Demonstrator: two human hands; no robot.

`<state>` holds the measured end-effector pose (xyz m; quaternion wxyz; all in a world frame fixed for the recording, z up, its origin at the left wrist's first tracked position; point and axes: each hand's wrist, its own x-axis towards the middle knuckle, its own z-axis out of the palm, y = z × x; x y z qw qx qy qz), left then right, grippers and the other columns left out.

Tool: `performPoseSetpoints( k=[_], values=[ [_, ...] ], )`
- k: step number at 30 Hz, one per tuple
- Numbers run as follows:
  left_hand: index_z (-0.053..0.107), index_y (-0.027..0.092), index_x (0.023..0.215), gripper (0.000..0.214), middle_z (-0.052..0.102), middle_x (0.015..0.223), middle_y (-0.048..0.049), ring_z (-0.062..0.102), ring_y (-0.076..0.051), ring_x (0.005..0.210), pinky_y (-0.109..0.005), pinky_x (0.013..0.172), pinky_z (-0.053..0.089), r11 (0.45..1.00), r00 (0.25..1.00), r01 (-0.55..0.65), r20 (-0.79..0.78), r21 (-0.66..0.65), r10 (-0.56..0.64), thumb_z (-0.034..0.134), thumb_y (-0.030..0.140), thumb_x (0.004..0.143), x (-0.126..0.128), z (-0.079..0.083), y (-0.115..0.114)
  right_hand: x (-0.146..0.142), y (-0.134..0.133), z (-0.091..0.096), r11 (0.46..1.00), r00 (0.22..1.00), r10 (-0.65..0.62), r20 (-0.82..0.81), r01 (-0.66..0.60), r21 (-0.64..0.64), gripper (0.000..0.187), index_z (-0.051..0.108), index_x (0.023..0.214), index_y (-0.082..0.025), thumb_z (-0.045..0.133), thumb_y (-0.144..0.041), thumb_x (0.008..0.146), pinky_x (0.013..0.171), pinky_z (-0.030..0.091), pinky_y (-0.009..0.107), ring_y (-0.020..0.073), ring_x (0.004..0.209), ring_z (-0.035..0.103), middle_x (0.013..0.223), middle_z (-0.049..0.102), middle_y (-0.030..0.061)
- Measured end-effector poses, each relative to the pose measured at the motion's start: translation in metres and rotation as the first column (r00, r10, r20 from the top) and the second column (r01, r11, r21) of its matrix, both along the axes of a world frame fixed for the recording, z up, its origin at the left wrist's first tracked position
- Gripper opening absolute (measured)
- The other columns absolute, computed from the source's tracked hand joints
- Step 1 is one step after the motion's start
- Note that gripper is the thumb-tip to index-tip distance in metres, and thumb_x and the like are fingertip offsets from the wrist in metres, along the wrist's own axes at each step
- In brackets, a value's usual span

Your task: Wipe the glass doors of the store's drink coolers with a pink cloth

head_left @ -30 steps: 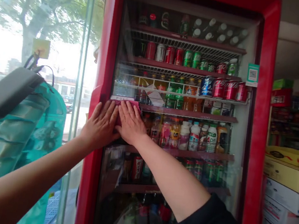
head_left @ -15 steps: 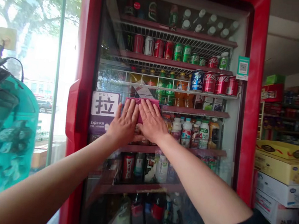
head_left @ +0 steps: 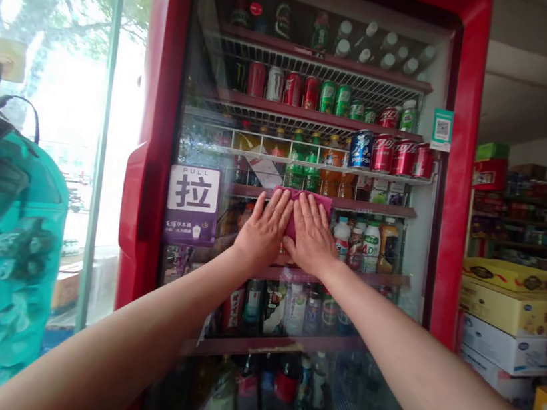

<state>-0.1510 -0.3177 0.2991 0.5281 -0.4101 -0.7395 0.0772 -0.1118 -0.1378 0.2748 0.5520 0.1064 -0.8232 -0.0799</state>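
Your left hand (head_left: 264,229) and right hand (head_left: 313,238) lie flat and outstretched, side by side, pressing a pink cloth (head_left: 323,203) against the glass door (head_left: 352,373) of the red fridge (head_left: 453,208), right of the PULL sticker (head_left: 192,205). This looks like a wiping stroke; carrying it on calls for even palm pressure.

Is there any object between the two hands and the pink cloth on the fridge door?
Nothing visible: the left hand and right hand lie flat directly on the pink cloth, which appears pressed against the glass door.
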Motion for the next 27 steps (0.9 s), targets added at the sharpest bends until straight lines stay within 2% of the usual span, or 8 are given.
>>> performPoseSetpoints(
  k=[4,8,10,12,15,18,22,27],
  values=[
    [0.014,-0.006,0.172,0.112,0.011,0.182,-0.0307,0.008,-0.046,0.173,-0.068,0.139,0.004,0.998,0.999,-0.029,-0.029,0.054,0.031,0.058,0.061,0.093,-0.009,0.003,-0.058,-0.014,-0.053,0.021,0.992,0.994,0.103,0.040,-0.106,0.069,0.094,0.025,0.174,-0.002,0.065,-0.050,0.103,0.143,0.007,0.057,0.0362,0.175,0.009,0.185,0.015,0.0205],
    [0.017,-0.006,0.171,0.110,0.018,0.181,-0.0324,0.013,-0.045,0.172,-0.068,0.139,0.008,0.992,0.990,-0.048,-0.128,0.113,0.062,0.056,0.063,0.094,-0.016,0.007,-0.115,-0.029,-0.106,0.038,0.977,0.987,0.154,0.038,-0.158,0.146,0.091,0.027,0.173,-0.003,0.057,-0.057,0.107,0.143,0.008,0.055,0.0346,0.174,0.010,0.186,0.016,0.0182],
    [0.016,-0.002,0.173,0.107,0.019,0.181,-0.0303,0.015,-0.043,0.172,-0.067,0.139,0.010,0.993,0.989,-0.031,-0.139,0.112,0.046,0.054,0.062,0.096,-0.018,0.008,-0.132,-0.032,-0.121,0.042,0.972,0.987,0.155,0.034,-0.158,0.175,0.089,0.028,0.173,-0.003,0.052,-0.059,0.109,0.144,0.008,0.054,0.0336,0.174,0.011,0.186,0.016,0.0172],
    [0.016,0.002,0.174,0.105,0.020,0.181,-0.0288,0.015,-0.042,0.172,-0.067,0.139,0.012,0.993,0.990,-0.018,-0.136,0.117,0.034,0.052,0.063,0.097,-0.019,0.008,-0.138,-0.032,-0.125,0.044,0.968,0.990,0.139,0.036,-0.143,0.204,0.087,0.028,0.173,-0.003,0.049,-0.059,0.110,0.144,0.008,0.052,0.0324,0.174,0.011,0.186,0.017,0.0165],
    [0.015,-0.001,0.173,0.108,0.017,0.180,-0.0321,0.011,-0.045,0.172,-0.070,0.137,0.014,0.988,0.992,-0.014,-0.124,0.151,0.033,0.049,0.067,0.096,-0.018,0.006,-0.125,-0.028,-0.114,0.046,0.963,0.993,0.113,0.026,-0.116,0.243,0.087,0.027,0.173,-0.004,0.049,-0.059,0.110,0.144,0.006,0.050,0.0309,0.175,0.011,0.186,0.019,0.0152],
    [0.015,-0.006,0.171,0.112,0.015,0.180,-0.0356,0.009,-0.048,0.172,-0.072,0.137,0.014,0.987,0.994,-0.018,-0.106,0.162,0.036,0.051,0.069,0.096,-0.016,0.004,-0.096,-0.022,-0.088,0.046,0.963,0.993,0.116,0.011,-0.115,0.246,0.087,0.029,0.173,-0.004,0.053,-0.058,0.109,0.144,0.007,0.050,0.0309,0.174,0.014,0.186,0.022,0.0147],
    [0.014,-0.009,0.170,0.116,0.012,0.180,-0.0371,0.006,-0.050,0.172,-0.072,0.137,0.010,0.991,0.993,0.006,-0.121,0.131,0.010,0.055,0.069,0.094,-0.013,0.005,-0.045,-0.013,-0.037,0.043,0.972,0.993,0.120,0.012,-0.120,0.204,0.087,0.029,0.173,-0.004,0.057,-0.055,0.108,0.144,0.008,0.052,0.0327,0.174,0.015,0.185,0.021,0.0161],
    [0.012,-0.009,0.170,0.122,0.007,0.181,-0.0369,0.002,-0.051,0.172,-0.071,0.137,0.007,0.995,0.995,0.038,-0.091,0.094,-0.030,0.061,0.070,0.091,-0.001,0.007,0.031,0.002,0.041,0.035,0.985,0.998,0.067,0.010,-0.068,0.155,0.089,0.026,0.174,-0.005,0.061,-0.051,0.106,0.144,0.007,0.052,0.0322,0.175,0.012,0.186,0.018,0.0163]
  ],
)
